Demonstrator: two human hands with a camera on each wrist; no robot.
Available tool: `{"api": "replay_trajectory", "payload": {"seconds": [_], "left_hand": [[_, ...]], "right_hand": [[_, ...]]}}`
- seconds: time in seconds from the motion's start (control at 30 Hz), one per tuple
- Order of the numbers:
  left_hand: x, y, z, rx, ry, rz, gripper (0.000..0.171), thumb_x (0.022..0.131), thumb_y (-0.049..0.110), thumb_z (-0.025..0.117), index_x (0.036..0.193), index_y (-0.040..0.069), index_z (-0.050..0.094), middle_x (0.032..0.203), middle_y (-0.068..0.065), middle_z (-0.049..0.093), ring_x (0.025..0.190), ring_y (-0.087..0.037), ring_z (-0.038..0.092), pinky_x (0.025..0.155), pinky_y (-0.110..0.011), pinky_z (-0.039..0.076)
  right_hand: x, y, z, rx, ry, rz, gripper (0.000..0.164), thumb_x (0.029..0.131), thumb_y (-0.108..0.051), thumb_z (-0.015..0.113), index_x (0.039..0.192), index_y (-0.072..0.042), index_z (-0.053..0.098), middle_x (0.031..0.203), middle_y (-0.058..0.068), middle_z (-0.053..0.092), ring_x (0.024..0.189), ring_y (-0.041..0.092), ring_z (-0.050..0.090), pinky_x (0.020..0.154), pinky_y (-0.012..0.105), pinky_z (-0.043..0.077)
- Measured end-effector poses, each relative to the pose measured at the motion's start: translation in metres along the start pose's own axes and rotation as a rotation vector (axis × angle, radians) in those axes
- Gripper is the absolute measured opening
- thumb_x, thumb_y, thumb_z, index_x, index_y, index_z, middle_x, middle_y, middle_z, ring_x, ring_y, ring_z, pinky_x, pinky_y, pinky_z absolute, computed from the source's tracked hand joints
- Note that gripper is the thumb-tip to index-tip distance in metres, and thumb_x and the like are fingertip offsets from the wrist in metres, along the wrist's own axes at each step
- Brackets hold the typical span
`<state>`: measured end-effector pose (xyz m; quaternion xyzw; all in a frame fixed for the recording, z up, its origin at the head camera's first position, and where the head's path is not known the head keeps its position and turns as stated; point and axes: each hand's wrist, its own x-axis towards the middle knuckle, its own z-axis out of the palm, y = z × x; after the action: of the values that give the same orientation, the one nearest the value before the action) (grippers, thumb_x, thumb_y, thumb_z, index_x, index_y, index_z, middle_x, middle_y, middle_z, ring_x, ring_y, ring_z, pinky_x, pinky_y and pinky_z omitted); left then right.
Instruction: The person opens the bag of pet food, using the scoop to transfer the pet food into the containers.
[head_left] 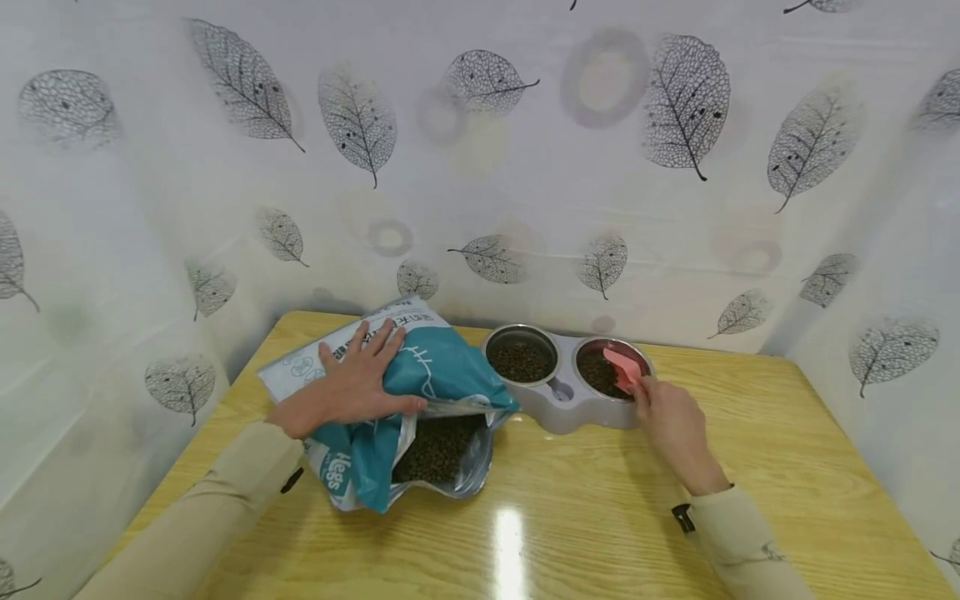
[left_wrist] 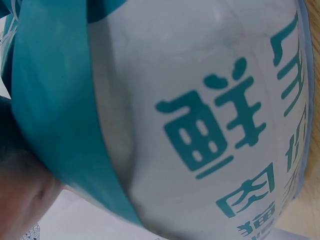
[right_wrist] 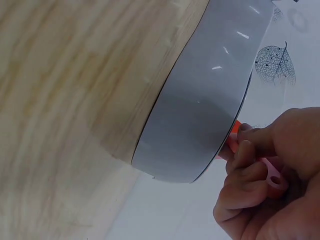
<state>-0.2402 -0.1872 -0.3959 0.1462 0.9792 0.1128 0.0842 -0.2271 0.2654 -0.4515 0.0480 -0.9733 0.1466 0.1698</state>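
My left hand [head_left: 358, 379] rests spread on top of a teal and white pet food bag [head_left: 457, 362], which lies on its side with its mouth toward me. Brown kibble [head_left: 435, 450] shows inside the opening. My right hand [head_left: 675, 425] grips the handle of a pink scoop [head_left: 624, 371], its head tilted over the right bowl [head_left: 603, 343] of a grey double feeder [head_left: 558, 412]. Kibble lies in that bowl and in the left bowl [head_left: 521, 382]. In the right wrist view, curled fingers [right_wrist: 245, 187] wrap the scoop handle beside the feeder's outer wall.
The feeder and bag stand on a yellow wood-grain table [head_left: 585, 517]. Behind and at both sides hang pale sheets [head_left: 525, 183] printed with dark leaves, close to the table's back edge. The bag lies directly left of the feeder.
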Motion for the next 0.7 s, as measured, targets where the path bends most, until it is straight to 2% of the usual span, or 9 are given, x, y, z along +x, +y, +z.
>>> {"api": "replay_trajectory", "payload": {"seconds": [0.2, 0.3, 0.37, 0.43, 0.5, 0.63, 0.7], "left_hand": [[0.001, -0.001, 0.0, 0.005, 0.0, 0.003, 0.12, 0.082, 0.084, 0.057, 0.167, 0.017, 0.005, 0.175, -0.012, 0.001, 0.158, -0.047, -0.007, 0.104, -0.092, -0.002], [0.001, -0.001, 0.0, 0.007, 0.0, 0.002, 0.121, 0.082, 0.084, 0.057, 0.167, 0.017, 0.005, 0.175, -0.012, 0.001, 0.158, -0.048, -0.006, 0.103, -0.092, -0.002], [0.001, -0.001, 0.0, 0.007, 0.001, 0.002, 0.121, 0.082, 0.084, 0.057, 0.167, 0.017, 0.005, 0.175, -0.013, 0.001, 0.158, -0.048, -0.005, 0.103, -0.092, -0.002], [0.001, -0.001, 0.0, 0.007, 0.001, 0.001, 0.121, 0.082, 0.084, 0.058, 0.167, 0.017, 0.005, 0.175, -0.013, 0.001, 0.158, -0.048, -0.006, 0.103, -0.092, -0.002], [0.001, -0.001, 0.0, 0.01, 0.003, 0.001, 0.121, 0.082, 0.084, 0.058, 0.167, 0.017, 0.005, 0.175, -0.013, 0.001, 0.158, -0.048, -0.006, 0.103, -0.092, -0.002], [0.001, -0.002, 0.001, 0.008, 0.002, 0.0, 0.12, 0.082, 0.084, 0.057, 0.168, 0.018, 0.005, 0.175, -0.012, 0.001, 0.158, -0.048, -0.006, 0.103, -0.092, -0.003], [0.001, -0.001, 0.001, 0.005, 0.001, 0.0, 0.12, 0.082, 0.084, 0.057, 0.168, 0.018, 0.005, 0.175, -0.012, 0.0, 0.158, -0.048, -0.006, 0.104, -0.092, -0.003]], "right_hand": [[-0.007, 0.004, -0.009, -0.039, 0.064, -0.006, 0.021, 0.102, -0.015, 0.06, 0.09, 0.002, 0.065, 0.063, 0.015, 0.056, 0.049, 0.03, 0.052, 0.039, 0.043, 0.039], [-0.01, 0.004, -0.012, -0.05, 0.117, -0.037, 0.02, 0.101, -0.013, 0.062, 0.089, 0.002, 0.063, 0.063, 0.013, 0.053, 0.047, 0.026, 0.047, 0.038, 0.037, 0.035], [-0.012, 0.001, -0.012, -0.004, 0.139, -0.071, 0.02, 0.101, -0.011, 0.063, 0.085, 0.002, 0.062, 0.061, 0.01, 0.049, 0.047, 0.02, 0.041, 0.041, 0.032, 0.032], [-0.014, -0.003, -0.012, 0.091, 0.137, -0.092, 0.018, 0.101, -0.01, 0.063, 0.088, 0.002, 0.065, 0.06, 0.007, 0.049, 0.05, 0.014, 0.038, 0.045, 0.028, 0.029], [-0.017, -0.01, -0.013, 0.217, 0.1, -0.084, 0.018, 0.103, -0.011, 0.061, 0.095, 0.003, 0.069, 0.063, 0.007, 0.055, 0.053, 0.009, 0.038, 0.049, 0.025, 0.031], [-0.024, -0.026, -0.017, 0.464, -0.058, -0.019, 0.025, 0.107, -0.018, 0.054, 0.109, 0.0, 0.072, 0.069, 0.006, 0.061, 0.054, 0.003, 0.041, 0.051, 0.024, 0.036], [-0.027, -0.034, -0.019, 0.59, -0.157, -0.019, 0.027, 0.109, -0.02, 0.051, 0.109, 0.0, 0.07, 0.068, 0.005, 0.058, 0.052, 0.003, 0.039, 0.049, 0.025, 0.037]]}}
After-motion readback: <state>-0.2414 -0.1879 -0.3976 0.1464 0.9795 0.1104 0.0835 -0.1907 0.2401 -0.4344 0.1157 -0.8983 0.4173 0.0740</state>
